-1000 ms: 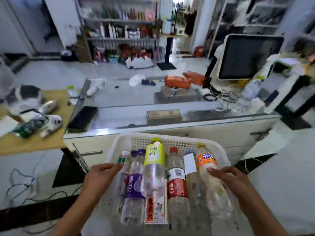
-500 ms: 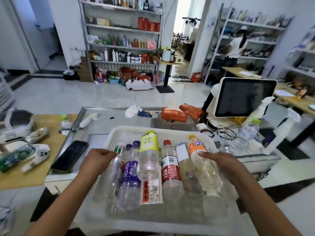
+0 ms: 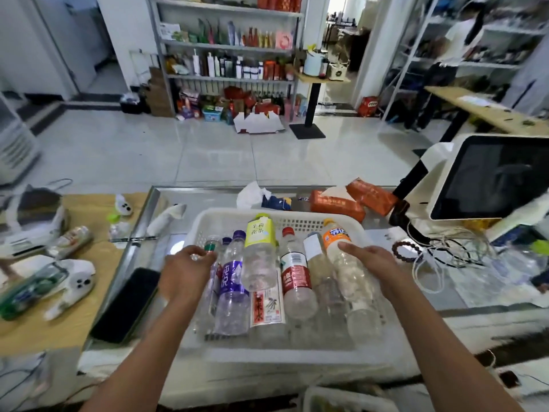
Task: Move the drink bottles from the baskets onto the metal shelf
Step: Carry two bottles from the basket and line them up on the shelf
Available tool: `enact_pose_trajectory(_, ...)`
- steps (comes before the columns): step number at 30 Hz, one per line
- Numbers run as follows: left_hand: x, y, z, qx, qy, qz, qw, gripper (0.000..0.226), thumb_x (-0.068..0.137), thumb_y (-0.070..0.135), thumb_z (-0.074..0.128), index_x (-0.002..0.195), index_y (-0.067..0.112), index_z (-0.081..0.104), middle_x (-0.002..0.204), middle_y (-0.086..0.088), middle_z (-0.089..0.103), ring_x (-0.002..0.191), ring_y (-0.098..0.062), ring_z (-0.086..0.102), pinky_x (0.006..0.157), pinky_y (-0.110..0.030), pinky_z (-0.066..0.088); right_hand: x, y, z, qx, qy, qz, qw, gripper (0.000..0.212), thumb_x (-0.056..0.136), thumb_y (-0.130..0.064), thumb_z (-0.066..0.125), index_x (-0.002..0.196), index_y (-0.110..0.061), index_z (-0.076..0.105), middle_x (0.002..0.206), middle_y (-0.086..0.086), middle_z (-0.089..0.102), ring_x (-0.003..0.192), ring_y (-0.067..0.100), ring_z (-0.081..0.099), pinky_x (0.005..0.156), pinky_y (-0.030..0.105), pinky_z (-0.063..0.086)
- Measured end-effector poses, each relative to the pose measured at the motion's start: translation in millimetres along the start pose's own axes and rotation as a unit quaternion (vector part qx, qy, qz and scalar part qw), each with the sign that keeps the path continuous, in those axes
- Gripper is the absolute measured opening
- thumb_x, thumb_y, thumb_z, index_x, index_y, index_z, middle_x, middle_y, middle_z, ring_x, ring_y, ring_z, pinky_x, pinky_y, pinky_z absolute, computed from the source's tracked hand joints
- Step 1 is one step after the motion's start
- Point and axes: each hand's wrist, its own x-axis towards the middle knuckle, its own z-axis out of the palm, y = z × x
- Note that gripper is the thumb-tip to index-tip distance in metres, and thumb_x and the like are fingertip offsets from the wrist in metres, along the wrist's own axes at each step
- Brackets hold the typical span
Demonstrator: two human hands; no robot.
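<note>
A white plastic basket stands on the glass counter and holds several drink bottles lying side by side. My left hand curls its fingers round the neck of a clear green-capped bottle at the basket's left side. Over at the right side, my right hand wraps the body of an orange-labelled bottle. Between them lie a purple-labelled bottle, a yellow-labelled bottle and a red-labelled bottle. A metal shelf full of goods stands across the room.
A black phone lies left of the basket, and a wooden table with bottles stands further left. Orange packets, cables and a checkout screen crowd the right. Tiled floor separates counter and shelf. A person stands by the right shelving.
The basket has come up and forward to stand on the counter. Both hands have moved inward from its sides onto the outer bottles. The view has tilted up towards the shelf.
</note>
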Motion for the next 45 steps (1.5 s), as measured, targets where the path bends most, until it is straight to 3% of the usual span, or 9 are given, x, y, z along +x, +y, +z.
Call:
enact_pose_trajectory(12,15.3,4.7,15.8,0.054,0.037,0.002,0.998,0.036,0.074,0.062,0.063,0.091,0.032,0.069,0.097,-0.008,0.068,0.085,-0.029,0.065,0.066,-0.028,0.044,16.2,3.3,5.7,0.026,0.022,-0.025,0.999,0.058,0.068,-0.059,0.080,0.095,-0.011,0.064,0.099,0.009,0.068,0.089,0.023,0.065,0.083,0.037,0.052)
enact_pose_trajectory(19,0.3,3.0,11.2,0.066,0.070,0.081,0.992,0.051,0.083,0.048,0.066,0.118,0.013,0.057,0.126,-0.016,0.053,0.115,-0.035,0.047,0.088,-0.046,0.044,-6.6,6.6,3.3,0.050,0.018,-0.038,0.998,0.063,0.075,-0.053,0.078,0.113,-0.003,0.066,0.107,0.014,0.069,0.095,0.028,0.067,0.090,0.040,0.054)
enact_pose_trajectory(23,-7.8,-9.2,3.4,0.068,0.007,0.154,0.986,0.068,0.087,0.040,0.065,0.141,0.009,0.037,0.133,-0.016,0.052,0.120,-0.036,0.046,0.095,-0.049,0.041,-15.9,-1.7,-4.5,0.016,0.005,-0.040,0.999,0.066,0.081,-0.059,0.071,0.119,-0.005,0.065,0.112,0.009,0.061,0.101,0.024,0.058,0.090,0.035,0.044)
enact_pose_trajectory(26,-16.1,-20.8,-8.4,0.094,-0.014,0.191,0.977,0.076,0.088,0.045,0.063,0.145,0.006,0.031,0.136,-0.016,0.050,0.124,-0.034,0.045,0.097,-0.047,0.041,-21.0,-15.3,-3.3,-0.025,0.042,-0.090,0.995,0.056,0.088,-0.052,0.067,0.118,-0.005,0.066,0.115,0.012,0.061,0.100,0.024,0.054,0.089,0.034,0.042)
enact_pose_trajectory(31,-33.4,-25.9,-18.1,0.163,-0.006,0.220,0.962,0.064,0.084,0.059,0.059,0.121,0.008,0.057,0.128,-0.011,0.053,0.117,-0.030,0.047,0.089,-0.040,0.044,-34.7,-48.8,40.3,-0.115,0.115,-0.224,0.961,0.033,0.080,-0.050,0.074,0.094,-0.020,0.067,0.116,0.007,0.066,0.113,0.026,0.058,0.097,0.043,0.047)
enact_pose_trajectory(36,-45.6,-21.1,-16.5,0.263,-0.031,0.178,0.948,0.070,0.085,0.065,0.051,0.124,0.006,0.054,0.136,-0.007,0.041,0.128,-0.024,0.036,0.096,-0.033,0.040,-57.9,-70.8,102.3,-0.218,0.099,-0.303,0.923,0.031,0.083,-0.042,0.072,0.103,-0.018,0.069,0.116,0.006,0.063,0.117,0.027,0.051,0.098,0.036,0.041)
enact_pose_trajectory(39,-45.8,-19.1,-14.4,0.252,-0.030,0.167,0.953,0.066,0.083,0.057,0.057,0.121,0.004,0.054,0.134,-0.008,0.040,0.125,-0.025,0.037,0.093,-0.033,0.041,-60.9,-76.6,132.8,-0.190,0.036,-0.263,0.945,0.036,0.086,-0.044,0.069,0.107,-0.014,0.065,0.113,0.004,0.064,0.108,0.024,0.057,0.088,0.034,0.046)
enact_pose_trajectory(43,-42.9,-20.8,-10.4,0.128,-0.040,0.114,0.984,0.072,0.069,0.046,0.074,0.119,-0.001,0.052,0.141,-0.012,0.033,0.133,-0.030,0.028,0.101,-0.038,0.035,-64.8,-76.2,160.5,-0.178,-0.036,-0.151,0.972,0.044,0.086,-0.048,0.070,0.107,-0.012,0.054,0.098,0.004,0.060,0.091,0.024,0.060,0.065,0.029,0.041)
enact_pose_trajectory(45,-44.2,-22.9,-6.7,0.113,-0.032,0.110,0.987,0.079,0.068,0.046,0.074,0.125,-0.002,0.049,0.146,-0.014,0.031,0.140,-0.032,0.020,0.109,-0.041,0.028,-67.0,-73.0,170.4,-0.147,-0.047,-0.119,0.981,0.048,0.082,-0.046,0.075,0.107,-0.013,0.051,0.096,0.003,0.058,0.086,0.022,0.058,0.065,0.028,0.043)
